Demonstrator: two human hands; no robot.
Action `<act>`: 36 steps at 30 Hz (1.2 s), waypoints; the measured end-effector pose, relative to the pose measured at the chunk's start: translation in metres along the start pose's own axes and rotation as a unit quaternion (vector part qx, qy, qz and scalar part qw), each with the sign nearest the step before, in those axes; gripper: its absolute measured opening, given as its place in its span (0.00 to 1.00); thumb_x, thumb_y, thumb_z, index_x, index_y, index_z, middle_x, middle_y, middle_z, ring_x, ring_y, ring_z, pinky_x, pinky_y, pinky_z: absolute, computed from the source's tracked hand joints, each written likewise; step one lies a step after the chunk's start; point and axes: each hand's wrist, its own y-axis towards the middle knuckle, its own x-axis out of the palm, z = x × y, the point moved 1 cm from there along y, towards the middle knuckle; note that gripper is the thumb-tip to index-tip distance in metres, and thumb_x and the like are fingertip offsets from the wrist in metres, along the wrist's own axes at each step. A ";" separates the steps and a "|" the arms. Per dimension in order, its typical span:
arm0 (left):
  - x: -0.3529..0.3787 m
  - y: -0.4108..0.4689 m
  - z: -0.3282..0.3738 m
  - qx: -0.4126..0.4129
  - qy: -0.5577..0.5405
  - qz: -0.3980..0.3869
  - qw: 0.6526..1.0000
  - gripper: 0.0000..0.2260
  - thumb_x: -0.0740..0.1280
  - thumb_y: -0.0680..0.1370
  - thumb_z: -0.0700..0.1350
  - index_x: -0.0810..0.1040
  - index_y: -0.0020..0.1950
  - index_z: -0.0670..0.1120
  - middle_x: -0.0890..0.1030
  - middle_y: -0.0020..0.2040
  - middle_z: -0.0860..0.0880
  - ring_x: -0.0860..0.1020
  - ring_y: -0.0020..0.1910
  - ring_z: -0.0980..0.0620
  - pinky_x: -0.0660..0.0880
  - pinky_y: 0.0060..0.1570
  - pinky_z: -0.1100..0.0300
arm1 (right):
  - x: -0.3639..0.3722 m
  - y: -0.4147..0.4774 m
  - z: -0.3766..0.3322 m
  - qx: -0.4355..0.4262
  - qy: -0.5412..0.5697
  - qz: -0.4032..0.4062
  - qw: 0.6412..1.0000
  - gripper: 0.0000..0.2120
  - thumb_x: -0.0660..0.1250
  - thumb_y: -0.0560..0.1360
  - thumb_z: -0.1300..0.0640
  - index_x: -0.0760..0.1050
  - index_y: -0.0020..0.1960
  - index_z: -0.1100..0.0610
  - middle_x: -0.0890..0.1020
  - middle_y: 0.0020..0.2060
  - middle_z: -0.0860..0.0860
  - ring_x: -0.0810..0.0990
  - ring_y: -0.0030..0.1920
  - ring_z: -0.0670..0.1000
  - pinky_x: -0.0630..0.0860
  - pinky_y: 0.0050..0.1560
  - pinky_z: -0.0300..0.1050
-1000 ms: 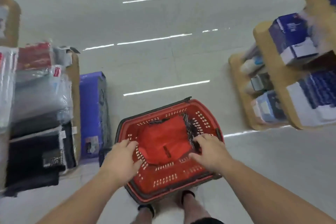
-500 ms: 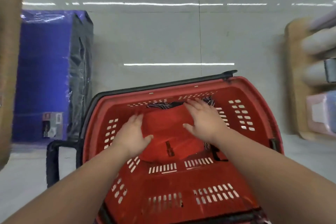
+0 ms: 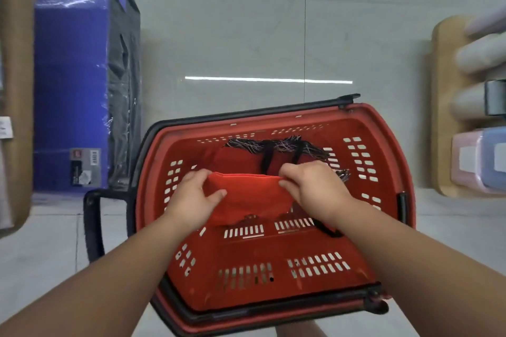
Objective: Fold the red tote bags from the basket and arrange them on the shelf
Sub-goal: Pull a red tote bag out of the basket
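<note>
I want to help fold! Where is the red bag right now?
The red tote bag is mid-frame in the head view, inside the red basket, gripped between the left hand and the right hand.

Pale tiled floor point(image 3: 246, 35), red basket point(image 3: 241, 249) on it, blue wrapped package point(image 3: 71, 90) at left

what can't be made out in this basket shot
Head view:
- Number of bags in the basket: covered by the red tote bag that the left hand and right hand grip.
- Label on the blue package: too small, blurred.
- Goods on the right shelf: blurred, cut by the edge.
</note>
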 end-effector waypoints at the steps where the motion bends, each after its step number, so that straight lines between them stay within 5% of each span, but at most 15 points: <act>1: -0.011 -0.013 0.004 0.001 -0.017 0.008 1.000 0.14 0.74 0.73 0.52 0.78 0.57 0.54 0.78 0.56 0.51 0.77 0.55 0.50 0.74 0.57 0.55 | -0.013 -0.011 -0.006 0.006 0.013 0.011 1.000 0.04 0.65 0.78 0.50 0.76 0.47 0.50 0.80 0.34 0.48 0.78 0.37 0.53 0.68 0.42 0.45; 4: -0.051 -0.060 0.024 -0.012 -0.117 0.034 0.993 0.10 0.77 0.70 0.48 0.79 0.47 0.53 0.83 0.44 0.52 0.83 0.44 0.49 0.79 0.47 0.52 | -0.060 -0.044 -0.028 0.035 0.056 0.037 0.997 0.04 0.64 0.79 0.48 0.76 0.48 0.47 0.77 0.35 0.45 0.76 0.39 0.50 0.71 0.42 0.46; 10: -0.144 -0.170 0.075 0.010 -0.264 0.017 0.964 0.09 0.73 0.74 0.36 0.82 0.52 0.45 0.87 0.45 0.50 0.85 0.45 0.53 0.79 0.43 0.65 | -0.171 -0.115 -0.095 0.089 0.149 0.095 0.980 0.04 0.65 0.79 0.49 0.73 0.46 0.42 0.80 0.41 0.43 0.78 0.44 0.46 0.73 0.45 0.46; 15: -0.221 -0.257 0.097 0.049 -0.232 0.035 0.971 0.05 0.69 0.78 0.37 0.82 0.44 0.45 0.85 0.37 0.51 0.81 0.39 0.52 0.78 0.40 0.60 | -0.246 -0.179 -0.161 0.116 0.198 0.154 0.961 0.04 0.66 0.79 0.50 0.75 0.45 0.44 0.81 0.38 0.42 0.79 0.42 0.45 0.76 0.43 0.49; 19: -0.274 -0.329 0.123 0.114 -0.200 0.042 0.972 0.07 0.67 0.79 0.38 0.81 0.43 0.46 0.82 0.34 0.56 0.77 0.33 0.61 0.71 0.35 0.71 | -0.289 -0.227 -0.226 0.105 0.232 0.150 0.955 0.05 0.70 0.76 0.49 0.75 0.44 0.40 0.82 0.39 0.40 0.80 0.42 0.41 0.76 0.45 0.43; 22: -0.299 -0.375 0.138 0.166 -0.145 0.039 0.975 0.06 0.68 0.79 0.39 0.81 0.43 0.46 0.81 0.34 0.56 0.75 0.33 0.61 0.70 0.35 0.69 | -0.314 -0.250 -0.281 0.058 0.287 0.169 0.941 0.02 0.70 0.76 0.48 0.78 0.48 0.42 0.84 0.41 0.39 0.82 0.43 0.40 0.76 0.45 0.41; 28: -0.337 -0.458 0.147 0.202 -0.080 0.151 0.964 0.07 0.69 0.78 0.43 0.80 0.41 0.50 0.80 0.36 0.54 0.75 0.35 0.59 0.69 0.36 0.67 | -0.354 -0.273 -0.352 -0.016 0.357 0.205 0.911 0.04 0.69 0.78 0.51 0.80 0.45 0.49 0.83 0.38 0.41 0.79 0.39 0.39 0.72 0.40 0.34; 33: -0.341 -0.523 0.116 0.150 -0.067 0.257 0.952 0.05 0.70 0.77 0.46 0.79 0.42 0.52 0.80 0.37 0.54 0.77 0.38 0.56 0.72 0.40 0.59 | -0.370 -0.279 -0.393 -0.103 0.337 0.162 0.922 0.15 0.66 0.77 0.44 0.77 0.43 0.57 0.80 0.37 0.55 0.78 0.39 0.54 0.75 0.43 0.54; 36: -0.335 -0.554 0.075 0.083 -0.095 0.331 0.935 0.04 0.73 0.74 0.51 0.79 0.42 0.54 0.80 0.37 0.55 0.77 0.36 0.56 0.71 0.38 0.57 | -0.369 -0.273 -0.411 -0.121 0.380 0.140 0.906 0.14 0.67 0.77 0.44 0.79 0.46 0.55 0.82 0.39 0.56 0.81 0.43 0.59 0.77 0.47 0.62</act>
